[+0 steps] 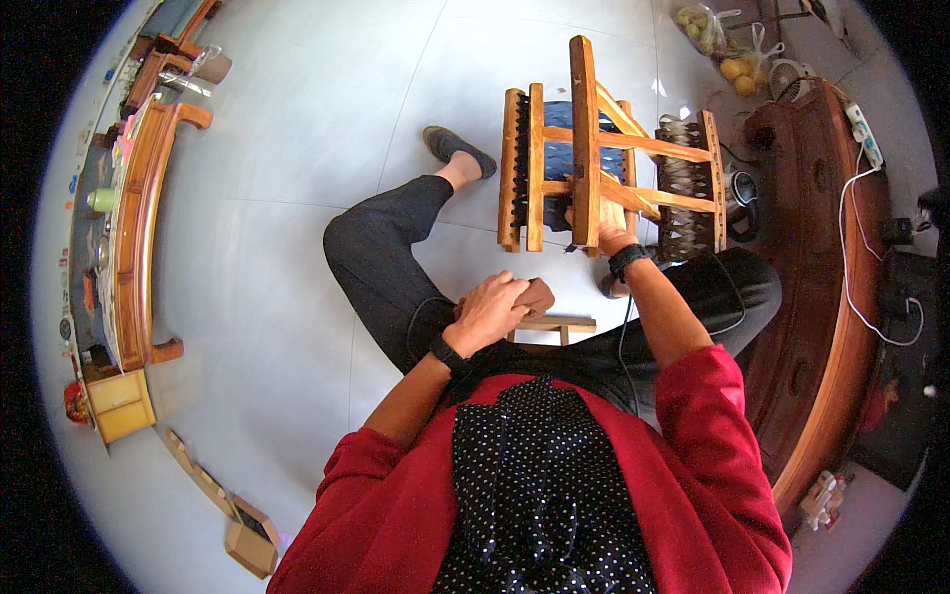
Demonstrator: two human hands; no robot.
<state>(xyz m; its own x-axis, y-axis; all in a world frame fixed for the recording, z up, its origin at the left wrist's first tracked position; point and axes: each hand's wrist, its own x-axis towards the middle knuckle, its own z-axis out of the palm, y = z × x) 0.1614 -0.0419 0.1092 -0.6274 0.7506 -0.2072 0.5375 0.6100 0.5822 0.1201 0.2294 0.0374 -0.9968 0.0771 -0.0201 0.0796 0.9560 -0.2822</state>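
Note:
A wooden folding stool [585, 139] stands tipped up on the floor between my feet, its crossed legs and bars facing me. Dark blue woven webbing [560, 164] stretches across one side, and grey-brown strapping [681, 178] covers the other. My right hand [616, 233] is closed around one of its lower wooden parts; the fingers are partly hidden behind the upright bar. In front of my waist, my left hand [489, 312] is closed on a brown cloth [534, 300], with one bunched end sticking out past the fingers.
A wooden seat edge [559, 324] shows between my thighs. Close on my right stands a dark wooden cabinet [792, 327] with a white power strip [864, 135] and cables. Bags of fruit [744, 71] lie at the far right. A long wooden table [143, 238] runs along the left.

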